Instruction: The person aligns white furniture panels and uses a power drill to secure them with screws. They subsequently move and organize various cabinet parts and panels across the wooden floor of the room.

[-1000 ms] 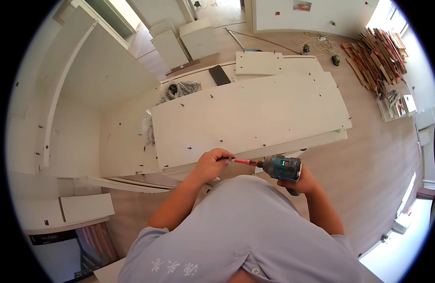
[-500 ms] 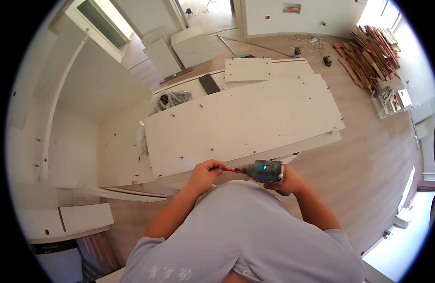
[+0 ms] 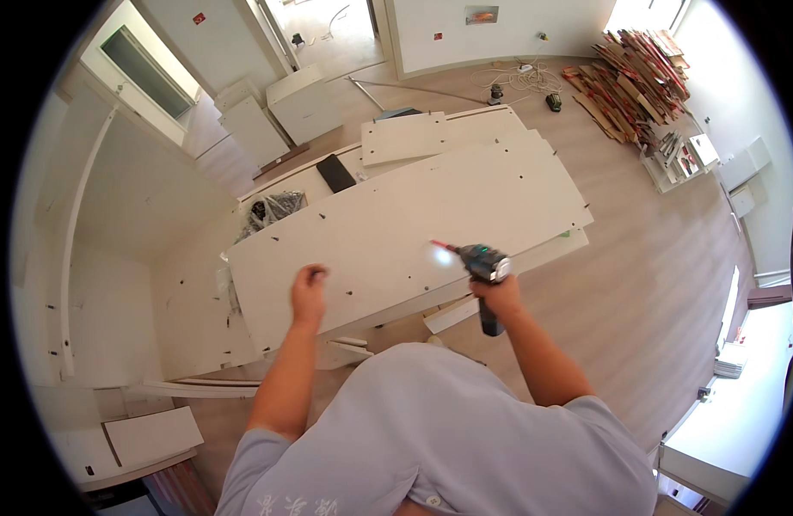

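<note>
My right hand (image 3: pixel 497 297) grips a dark cordless drill (image 3: pixel 484 263) by its handle. The drill's red bit (image 3: pixel 442 246) points left over a large white panel (image 3: pixel 396 219), and its lamp throws a bright spot there. Over the panel's near left part, my left hand (image 3: pixel 308 297) has its fingertips pinched together. Something small and dark shows at those fingertips, too small to name. Small dark fittings stand up from the panel, among them one fitting (image 3: pixel 349 293) right of my left hand and another (image 3: pixel 322 217) farther back.
Beyond the big panel lie a smaller white panel (image 3: pixel 403 138), a dark grey plate (image 3: pixel 335 174) and a clear plastic bag (image 3: pixel 280 208). A tall white cabinet frame (image 3: pixel 113 249) stands left. Wood strips (image 3: pixel 637 86) and cables (image 3: pixel 530 79) lie on the floor at far right.
My hands have moved apart. My left hand has let go of the bit and reached forward over the panel; my right hand has swung the drill forward, its lamp now lit. The view has shifted.
</note>
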Demonstrator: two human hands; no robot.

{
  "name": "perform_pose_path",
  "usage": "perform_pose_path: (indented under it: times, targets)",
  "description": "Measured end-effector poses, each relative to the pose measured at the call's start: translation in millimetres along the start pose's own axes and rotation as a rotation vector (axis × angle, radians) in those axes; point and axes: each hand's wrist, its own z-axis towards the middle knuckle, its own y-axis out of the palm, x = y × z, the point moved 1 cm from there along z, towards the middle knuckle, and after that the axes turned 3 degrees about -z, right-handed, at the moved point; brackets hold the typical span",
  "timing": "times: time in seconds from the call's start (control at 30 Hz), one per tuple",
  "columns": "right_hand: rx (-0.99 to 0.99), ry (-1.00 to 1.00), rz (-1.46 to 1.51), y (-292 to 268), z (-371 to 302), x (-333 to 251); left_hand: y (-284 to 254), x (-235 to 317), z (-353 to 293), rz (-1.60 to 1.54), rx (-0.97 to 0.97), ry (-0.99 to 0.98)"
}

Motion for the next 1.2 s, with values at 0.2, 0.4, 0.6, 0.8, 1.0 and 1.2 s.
perform_pose_path:
  times: [0.2,0.4,0.6,0.8,1.0,1.2]
  targets:
    - [0.313,0.076,0.188,-117.3,63.8,-31.8,-185.6,-104.2,-16.0,0.495,0.628,-0.186]
    - [0.23,0.107,0.011,-180.7,136.5,-87.4,-211.7,-146.9,-31.4,0.378,0.607,-0.281]
    - [0.031,0.095,-0.442,-202.8,181.3,-155.4,-206.3,-137.4,-43.1,0.498,0.452,-0.282]
    - [-0.083,0.084,-0.882,-176.5,197.2,-214.2,-194.6,-128.3,-40.4,0.603,0.451,-0.33]
    - [-0.1,0.152,-0.712,-180.6,207.1,-215.9,-202.5,-144.4,-52.4,0.627,0.488,-0.259]
    - [-0.127,0.094,-0.859,-182.6,205.3,-212.4,-183.4,-125.0,-42.3,0.522,0.452,-0.362]
